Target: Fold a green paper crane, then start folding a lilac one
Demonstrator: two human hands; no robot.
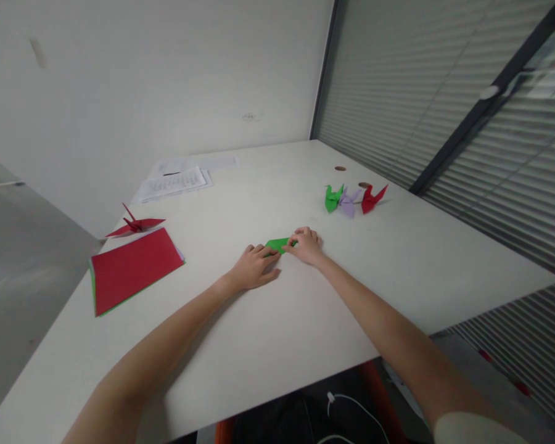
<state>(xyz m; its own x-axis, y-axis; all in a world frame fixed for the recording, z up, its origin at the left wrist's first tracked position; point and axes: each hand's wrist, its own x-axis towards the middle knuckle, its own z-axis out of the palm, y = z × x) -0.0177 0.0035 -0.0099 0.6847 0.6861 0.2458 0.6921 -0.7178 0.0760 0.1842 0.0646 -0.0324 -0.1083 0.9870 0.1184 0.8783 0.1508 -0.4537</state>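
A folded green paper lies flat on the white table, a little past its middle. My left hand rests on the table with its fingertips pressed on the paper's left end. My right hand is curled over the paper's right end, fingers pinched on it. Most of the paper is hidden under the two hands.
A stack of square sheets, red on top, lies at the left with a red paper crane behind it. Green, lilac and red cranes stand at the right. Printed papers lie at the back.
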